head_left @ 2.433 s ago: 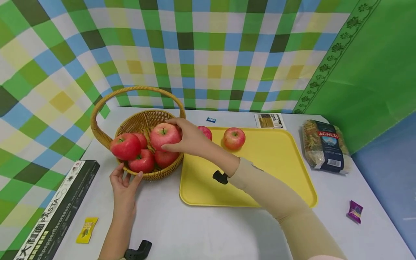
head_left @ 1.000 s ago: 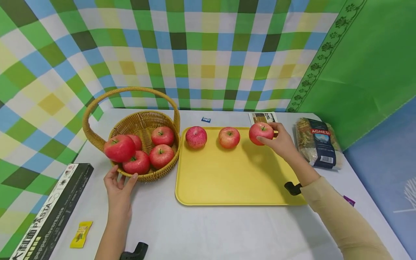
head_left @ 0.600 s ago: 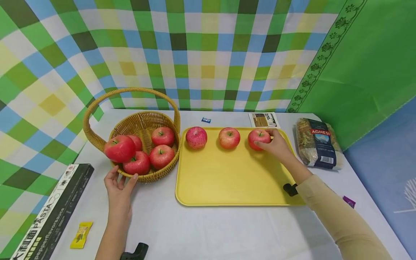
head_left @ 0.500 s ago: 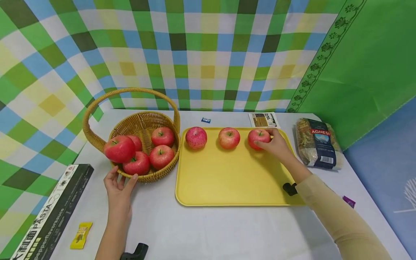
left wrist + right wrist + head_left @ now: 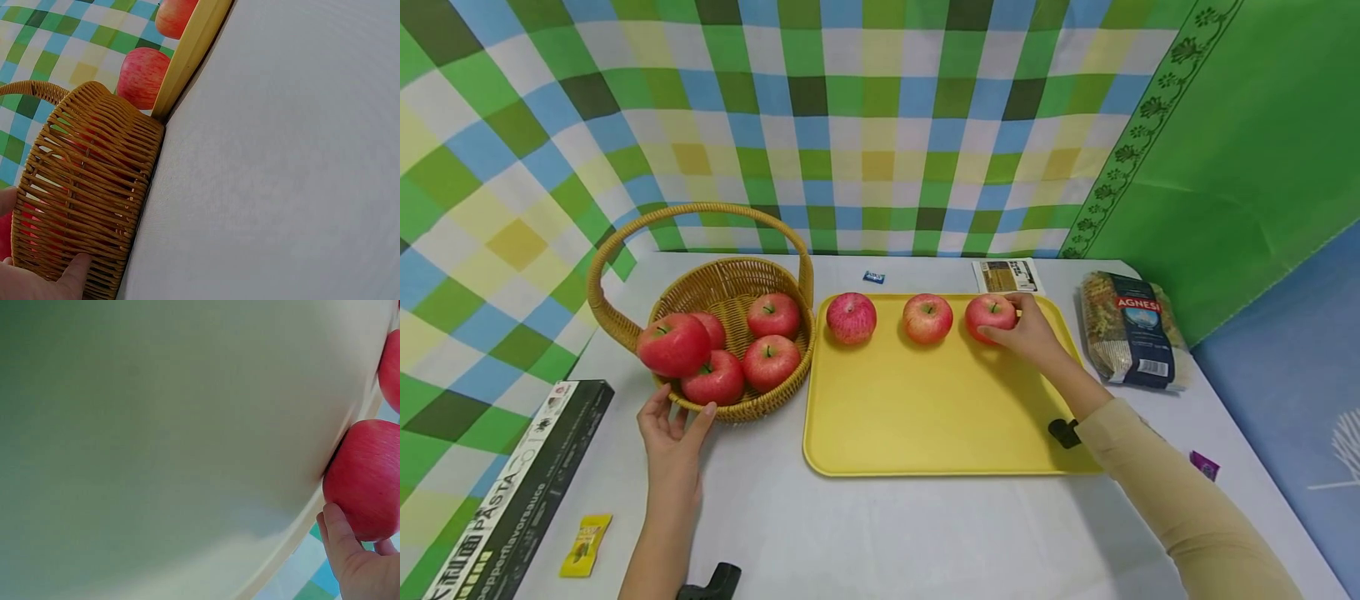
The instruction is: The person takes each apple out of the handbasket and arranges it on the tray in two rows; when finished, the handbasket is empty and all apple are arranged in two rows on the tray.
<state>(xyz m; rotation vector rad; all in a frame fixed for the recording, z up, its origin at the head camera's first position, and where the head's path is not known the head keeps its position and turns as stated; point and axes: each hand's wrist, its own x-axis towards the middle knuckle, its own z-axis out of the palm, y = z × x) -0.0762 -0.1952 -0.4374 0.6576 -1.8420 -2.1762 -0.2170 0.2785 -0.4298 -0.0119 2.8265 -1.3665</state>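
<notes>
A red apple (image 5: 990,317) sits at the back right of the yellow tray (image 5: 925,417). My right hand (image 5: 1030,333) holds it from the right, thumb at the near side and fingers at the far side. Two more apples stand in a row to its left, a dark pink apple (image 5: 852,317) and a paler apple (image 5: 928,318). My left hand (image 5: 673,437) grips the front rim of the wicker basket (image 5: 767,406), and the left wrist view has its thumb against the weave. Several apples lie in the basket, one large red apple (image 5: 674,345) resting highest at its left.
A pasta bag (image 5: 1131,329) lies right of the tray, and a long dark pasta box (image 5: 527,483) at the left edge. Small packets lie around: yellow (image 5: 585,546), purple (image 5: 1205,465) and blue (image 5: 874,277). A printed card (image 5: 1007,277) is behind the tray.
My right hand took an apple from the basket, carried it right, lowered it onto the tray, and has since shifted it slightly left. My left hand stays on the basket rim.
</notes>
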